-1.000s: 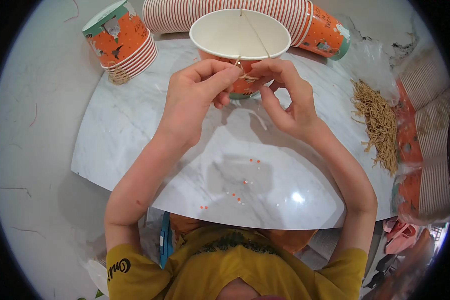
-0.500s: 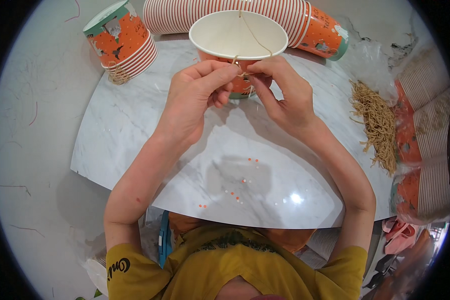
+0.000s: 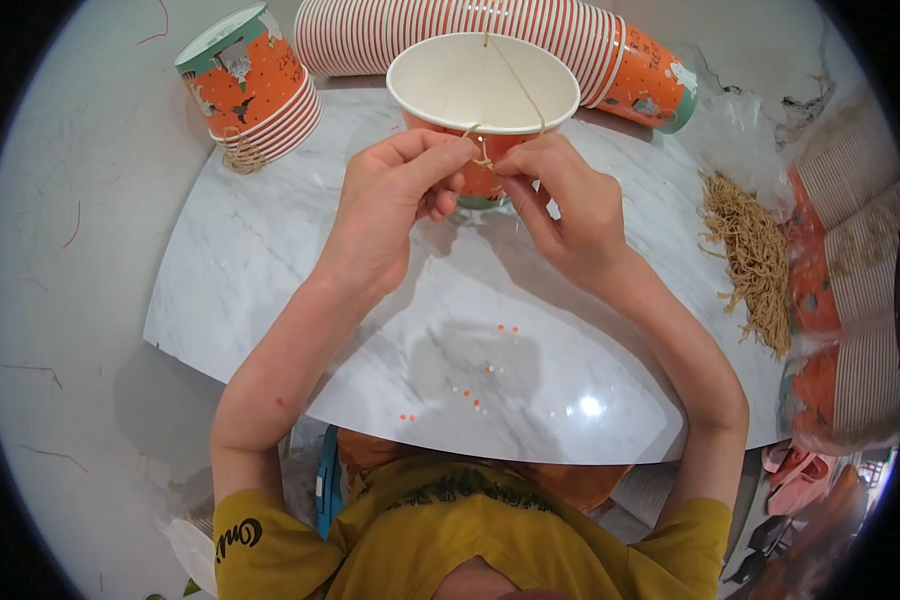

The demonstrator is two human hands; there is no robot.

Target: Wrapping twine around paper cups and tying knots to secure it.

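Compared with a second earlier, little has shifted: the twine (image 3: 483, 158) is still pinched by the closed left hand (image 3: 395, 205) and right hand (image 3: 567, 205) against the paper cup's (image 3: 482, 100) near rim, far-centre on the marble board (image 3: 270, 300), so knotting is judged ongoing.

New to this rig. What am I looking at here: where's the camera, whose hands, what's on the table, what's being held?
No machine here: a person works with two bare hands. The one view comes from a fisheye camera worn on the head, looking down, so straight edges bend near the rim. The left hand and right hand pinch a thin tan string at the side of an open paper cup standing on a white marble table. The string runs up over the cup's mouth. Nearby: a small stack of cups at the left, a long stack lying behind, a pile of tan strings at the right, and small orange dots on the table.
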